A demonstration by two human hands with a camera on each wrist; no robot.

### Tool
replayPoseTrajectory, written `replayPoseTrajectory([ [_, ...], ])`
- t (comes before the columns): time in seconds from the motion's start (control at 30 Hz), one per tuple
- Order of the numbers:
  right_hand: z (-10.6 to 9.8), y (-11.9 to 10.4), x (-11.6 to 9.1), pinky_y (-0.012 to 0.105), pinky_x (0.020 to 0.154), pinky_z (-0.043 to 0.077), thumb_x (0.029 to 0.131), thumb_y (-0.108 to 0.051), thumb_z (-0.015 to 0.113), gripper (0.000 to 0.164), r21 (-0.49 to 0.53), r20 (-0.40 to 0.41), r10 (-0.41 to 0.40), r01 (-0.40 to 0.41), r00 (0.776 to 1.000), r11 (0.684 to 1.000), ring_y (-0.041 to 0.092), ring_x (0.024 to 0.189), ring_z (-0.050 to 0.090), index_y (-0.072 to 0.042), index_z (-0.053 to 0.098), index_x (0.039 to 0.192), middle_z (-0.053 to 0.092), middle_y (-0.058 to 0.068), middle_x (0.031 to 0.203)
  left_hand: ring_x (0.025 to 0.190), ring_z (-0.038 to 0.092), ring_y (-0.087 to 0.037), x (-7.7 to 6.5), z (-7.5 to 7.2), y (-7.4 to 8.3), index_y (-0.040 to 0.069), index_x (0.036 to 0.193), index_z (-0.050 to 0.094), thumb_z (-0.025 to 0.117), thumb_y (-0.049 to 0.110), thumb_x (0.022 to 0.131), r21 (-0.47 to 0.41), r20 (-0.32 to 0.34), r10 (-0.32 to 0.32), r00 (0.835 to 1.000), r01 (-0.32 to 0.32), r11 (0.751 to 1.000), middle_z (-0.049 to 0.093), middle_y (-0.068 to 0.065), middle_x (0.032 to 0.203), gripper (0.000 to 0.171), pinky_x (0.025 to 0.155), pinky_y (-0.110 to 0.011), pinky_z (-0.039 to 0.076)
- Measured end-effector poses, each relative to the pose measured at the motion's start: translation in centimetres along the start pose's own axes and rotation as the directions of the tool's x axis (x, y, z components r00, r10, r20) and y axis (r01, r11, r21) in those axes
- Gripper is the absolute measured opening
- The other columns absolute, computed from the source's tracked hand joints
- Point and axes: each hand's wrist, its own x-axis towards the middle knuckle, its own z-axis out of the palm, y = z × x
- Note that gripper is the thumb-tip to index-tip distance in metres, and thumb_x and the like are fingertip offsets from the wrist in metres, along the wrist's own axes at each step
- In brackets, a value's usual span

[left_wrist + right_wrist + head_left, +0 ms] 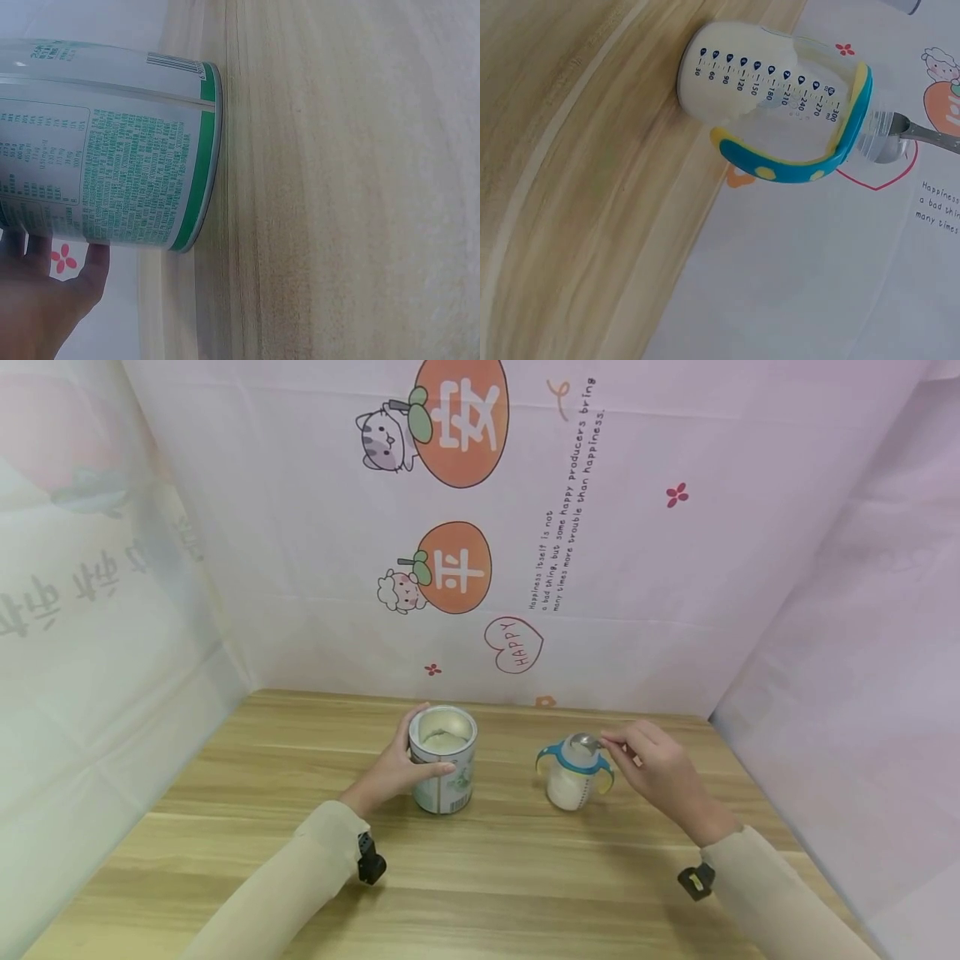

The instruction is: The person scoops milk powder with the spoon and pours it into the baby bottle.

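Note:
A white and green milk powder can (442,789) stands upright on the table, its top open and pale powder inside. My left hand (392,770) grips it round the side, thumb across the front; in the left wrist view, fingertips touch the can's printed label (139,176). To the right stands a clear baby bottle (567,787) with a blue and yellow two-handled collar. White contents fill its lower part, seen beside the printed scale in the right wrist view. My right hand (660,768) pinches a metal spoon (930,136), whose bowl is at the bottle's uncapped mouth.
The wooden table (480,893) meets a white printed cloth (315,527) at the back. More cloth hangs along the left and right sides. A dark band with a small device (369,860) is on the left wrist, another device (697,882) on the right.

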Motion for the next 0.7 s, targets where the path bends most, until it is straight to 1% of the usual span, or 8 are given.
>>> replayPoseTrajectory([
  [0.13,0.0,-0.1,0.1,0.017,0.055,0.046,0.106,-0.028,0.053,0.036,0.001,-0.013,-0.006,0.006,1.0,1.0,0.011,0.065,0.055,-0.001,0.071,0.093,0.065,0.004,0.081,0.142,0.031,-0.041,-0.8,0.0,1.8,0.036,0.159,0.012,0.088,0.029,0.079,-0.016,0.018,-0.015,1.0,0.015,1.0,0.033,-0.014,0.155,0.111,0.11,-0.069,0.022],
  [0.2,0.1,0.0,0.1,0.018,0.054,0.046,0.106,-0.029,0.053,0.036,0.003,-0.028,-0.005,0.005,1.0,1.0,0.011,0.065,0.055,-0.001,0.071,0.092,0.065,0.004,0.081,0.142,0.03,-0.042,-1.3,0.1,2.7,0.031,0.16,0.011,0.087,0.026,0.08,-0.023,0.027,-0.023,0.999,0.024,0.999,0.032,-0.016,0.156,0.111,0.11,-0.069,0.022],
  [0.37,0.3,0.1,0.2,0.02,0.053,0.047,0.105,-0.028,0.055,0.035,0.009,-0.06,-0.016,0.017,0.998,1.0,0.011,0.064,0.056,-0.001,0.072,0.091,0.066,0.004,0.08,0.142,0.031,-0.043,-1.3,0.1,2.8,0.031,0.16,0.011,0.087,0.025,0.081,-0.026,0.025,-0.025,0.999,0.026,0.999,0.032,-0.017,0.155,0.11,0.11,-0.068,0.023],
  [0.57,0.3,0.2,0.3,0.018,0.053,0.047,0.106,-0.029,0.052,0.037,0.003,-0.049,-0.023,0.024,0.999,1.0,0.011,0.064,0.056,-0.001,0.071,0.091,0.066,0.004,0.08,0.142,0.031,-0.042,-1.2,0.0,2.7,0.035,0.159,0.012,0.087,0.025,0.08,-0.03,0.021,-0.031,0.999,0.031,0.999,0.032,-0.016,0.156,0.109,0.11,-0.067,0.023],
  [0.63,0.3,0.1,0.3,0.018,0.053,0.046,0.106,-0.029,0.052,0.037,0.006,-0.045,-0.024,0.025,0.999,1.0,0.011,0.064,0.056,-0.001,0.071,0.092,0.066,0.004,0.08,0.142,0.031,-0.042,-1.2,0.1,2.7,0.036,0.159,0.013,0.087,0.025,0.08,-0.032,0.022,-0.032,0.999,0.033,0.999,0.032,-0.016,0.155,0.109,0.11,-0.068,0.023],
  [0.7,0.2,0.1,0.4,0.018,0.053,0.047,0.106,-0.029,0.052,0.037,0.01,-0.042,-0.023,0.023,0.999,1.0,0.011,0.064,0.056,-0.001,0.071,0.092,0.065,0.004,0.08,0.142,0.031,-0.042,-1.2,0.1,2.7,0.033,0.159,0.012,0.087,0.025,0.08,-0.028,0.023,-0.03,0.999,0.031,0.999,0.032,-0.016,0.155,0.109,0.11,-0.068,0.023],
])
